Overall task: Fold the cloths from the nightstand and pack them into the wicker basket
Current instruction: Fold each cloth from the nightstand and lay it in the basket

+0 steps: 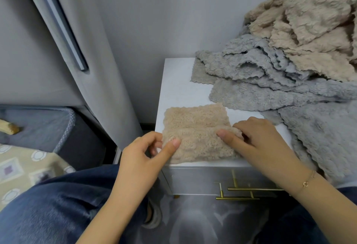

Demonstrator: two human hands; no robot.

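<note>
Beige cloth (195, 137) at the nightstand (173, 81) front edge is soft, light, limp. Left hand (146, 157) and right hand (257, 137) each pinch an end; keep each grip there.

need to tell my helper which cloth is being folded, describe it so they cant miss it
Start at the white nightstand with brass drawer handles. At its front edge lies a small beige cloth, folded into a flat rectangle, pinched by both hands: the left hand at its left end, the right hand at its right. The other cloths lie rumpled in a heap to the right.
</note>
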